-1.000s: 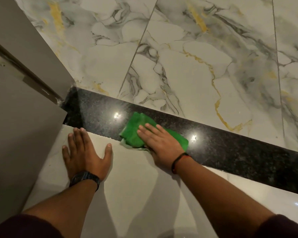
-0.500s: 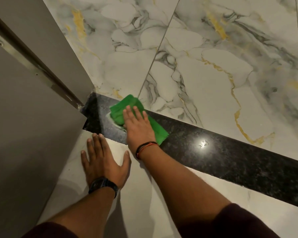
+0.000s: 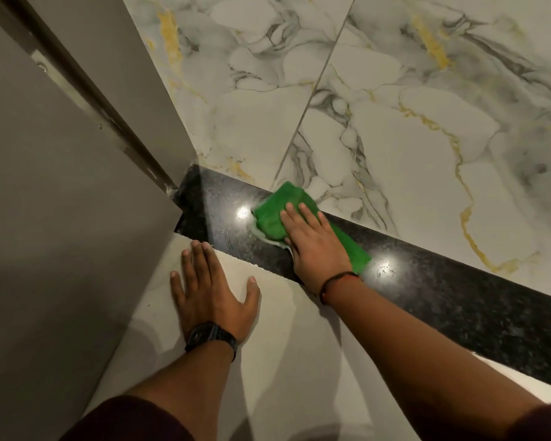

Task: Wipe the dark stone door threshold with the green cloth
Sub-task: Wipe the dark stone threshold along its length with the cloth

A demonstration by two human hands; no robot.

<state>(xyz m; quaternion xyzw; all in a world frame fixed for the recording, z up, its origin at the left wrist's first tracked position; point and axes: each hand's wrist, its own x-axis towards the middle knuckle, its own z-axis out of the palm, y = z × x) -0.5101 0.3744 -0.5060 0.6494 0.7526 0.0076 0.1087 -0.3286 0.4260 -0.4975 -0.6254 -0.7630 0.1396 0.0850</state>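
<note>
The dark speckled stone threshold (image 3: 442,291) runs as a strip from the door frame at centre left down to the right edge. A folded green cloth (image 3: 275,214) lies on it near its left part. My right hand (image 3: 315,243) presses flat on the cloth, fingers spread and pointing up-left, a thin band on the wrist. My left hand (image 3: 210,281) rests flat on the pale floor tile just below the threshold, fingers apart, holding nothing, with a black watch on the wrist.
A grey door frame and door (image 3: 61,218) fill the left side and meet the threshold's left end. White marble tiles (image 3: 395,138) with grey and gold veins lie beyond the strip. Plain pale tile (image 3: 299,361) lies on my side.
My right hand slid the cloth left toward the door frame, then back a little to the right along the strip. My left hand stayed planted on the pale tile.
</note>
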